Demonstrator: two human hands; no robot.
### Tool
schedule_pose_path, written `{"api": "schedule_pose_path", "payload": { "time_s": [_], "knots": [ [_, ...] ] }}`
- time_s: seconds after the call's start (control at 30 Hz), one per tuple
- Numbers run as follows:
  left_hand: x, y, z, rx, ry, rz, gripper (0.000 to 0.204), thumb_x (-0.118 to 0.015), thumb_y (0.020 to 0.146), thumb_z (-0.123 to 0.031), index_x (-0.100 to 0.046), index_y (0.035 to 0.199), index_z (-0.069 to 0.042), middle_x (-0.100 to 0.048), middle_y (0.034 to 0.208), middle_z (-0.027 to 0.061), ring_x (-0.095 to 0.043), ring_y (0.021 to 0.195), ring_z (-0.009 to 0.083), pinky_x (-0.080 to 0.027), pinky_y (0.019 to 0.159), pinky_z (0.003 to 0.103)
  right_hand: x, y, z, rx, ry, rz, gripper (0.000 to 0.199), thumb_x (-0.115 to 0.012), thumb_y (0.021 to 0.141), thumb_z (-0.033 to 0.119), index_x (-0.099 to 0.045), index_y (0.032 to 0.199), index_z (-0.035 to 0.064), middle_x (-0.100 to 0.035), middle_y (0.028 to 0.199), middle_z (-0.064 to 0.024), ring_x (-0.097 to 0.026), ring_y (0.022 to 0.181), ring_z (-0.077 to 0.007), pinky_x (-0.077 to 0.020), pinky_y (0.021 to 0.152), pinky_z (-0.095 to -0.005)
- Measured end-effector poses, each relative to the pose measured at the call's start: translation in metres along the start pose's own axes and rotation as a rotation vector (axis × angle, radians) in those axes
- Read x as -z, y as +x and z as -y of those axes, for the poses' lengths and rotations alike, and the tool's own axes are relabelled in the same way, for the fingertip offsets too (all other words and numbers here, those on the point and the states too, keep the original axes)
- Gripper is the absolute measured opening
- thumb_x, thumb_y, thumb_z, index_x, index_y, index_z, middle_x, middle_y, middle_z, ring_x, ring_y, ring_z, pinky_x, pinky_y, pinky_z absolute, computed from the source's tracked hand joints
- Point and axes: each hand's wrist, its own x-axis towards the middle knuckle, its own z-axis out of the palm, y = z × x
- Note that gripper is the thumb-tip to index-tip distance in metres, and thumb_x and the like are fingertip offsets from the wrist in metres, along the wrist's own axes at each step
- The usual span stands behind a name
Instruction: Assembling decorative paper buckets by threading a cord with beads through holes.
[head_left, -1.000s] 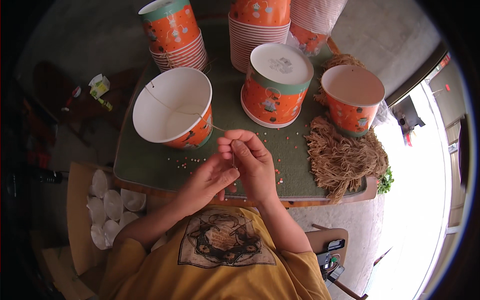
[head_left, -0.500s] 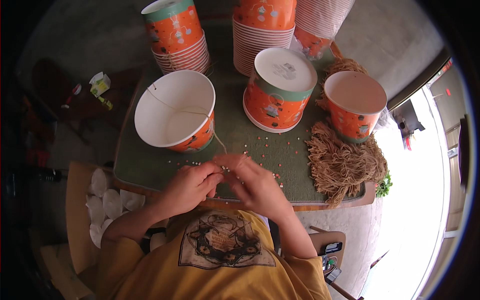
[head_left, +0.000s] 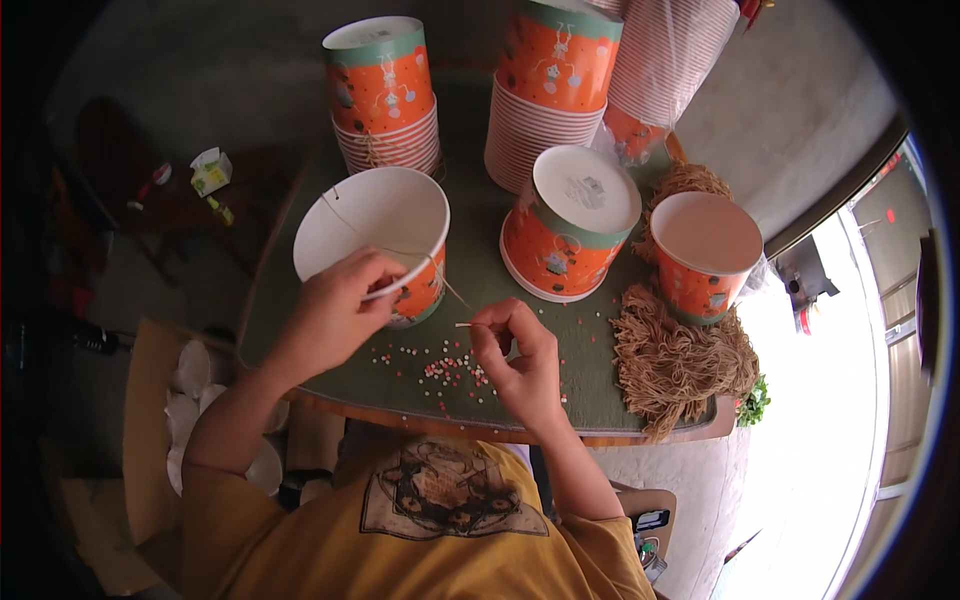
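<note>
One bucket [head_left: 398, 214], its rim grasped by the left hand [head_left: 343, 310]. One cord [head_left: 456, 292], running from the bucket's side to the right hand [head_left: 522, 362], which seemingly pinches its tip. Many beads [head_left: 447, 372], loose, below-left of that pinch. Step, as judged: cord-handling at the bucket; next move calls for steady rim, firm pinch.

Head view (wide fisheye) looks down over the table [head_left: 474, 240].

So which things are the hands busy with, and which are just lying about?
In use:
open bucket, left hand at its rim
string, pinched in the right hand

Just lying about:
tissue pack
green leaves
little orange and white bits
</note>
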Motion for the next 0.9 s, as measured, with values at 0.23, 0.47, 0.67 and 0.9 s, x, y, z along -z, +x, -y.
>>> {"api": "schedule_pose_path", "payload": {
  "time_s": [0.23, 0.47, 0.67, 0.9],
  "knots": [
    [0.053, 0.020, 0.020, 0.212, -0.552, 0.258, 0.022, -0.056, 0.083, 0.004, -0.057, 0.104, -0.002, -0.058, 0.092, -0.0001, -0.055, 0.085, 0.0072, -0.046, 0.078, 0.024, -0.041, 0.041, 0.009, 0.323, -0.137, 0.009, 0.012, -0.062, 0.081, -0.005, -0.059, 0.089, 0.0029, -0.060, 0.087, -0.0054, -0.055, 0.073, -0.0141, -0.0460, 0.066, -0.0262],
    [0.071, 0.045, 0.029, 0.239, -0.626, 0.398, 0.021, -0.054, 0.081, 0.003, -0.058, 0.101, -0.002, -0.056, 0.090, -0.0021, -0.053, 0.085, 0.0063, -0.045, 0.077, 0.023, -0.059, 0.067, 0.012, 0.567, -0.399, -0.050, 0.027, -0.070, 0.069, 0.000, -0.060, 0.093, 0.0077, -0.061, 0.109, -0.0059, -0.058, 0.087, -0.0256, -0.0517, 0.071, -0.0333],
    [0.064, 0.052, 0.029, 0.211, -0.608, 0.393, 0.021, -0.053, 0.082, 0.004, -0.058, 0.101, -0.002, -0.056, 0.089, -0.0019, -0.052, 0.084, 0.0055, -0.045, 0.074, 0.022, -0.049, 0.068, 0.011, 0.687, -0.611, 0.073, 0.028, -0.070, 0.066, 0.005, -0.061, 0.093, 0.0071, -0.062, 0.112, -0.0045, -0.059, 0.090, -0.0245, -0.0528, 0.073, -0.0327],
    [0.048, 0.051, 0.020, 0.191, -0.582, 0.342, 0.021, -0.053, 0.083, 0.005, -0.056, 0.102, -0.001, -0.057, 0.089, -0.0001, -0.053, 0.081, 0.0056, -0.046, 0.073, 0.023, -0.039, 0.073, 0.013, 0.734, -0.571, -0.016, 0.029, -0.069, 0.067, 0.004, -0.060, 0.094, 0.0067, -0.061, 0.108, -0.0047, -0.058, 0.089, -0.0254, -0.0524, 0.072, -0.0340]
  ]
}}
